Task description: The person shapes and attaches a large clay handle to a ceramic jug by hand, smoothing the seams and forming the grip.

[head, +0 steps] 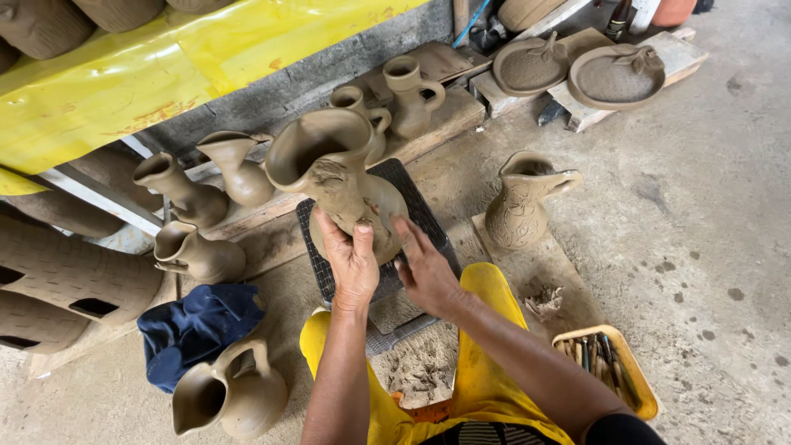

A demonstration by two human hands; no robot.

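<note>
While left hand (353, 262) grips clay jug (338, 185), right hand (424, 268) open beside it; concrete floor (709, 214), dusty, w/ more pots.

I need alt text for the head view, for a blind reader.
Two hands, left and right, hold an unfired clay jug on a dark mat. More jugs stand around on the concrete floor.
</note>
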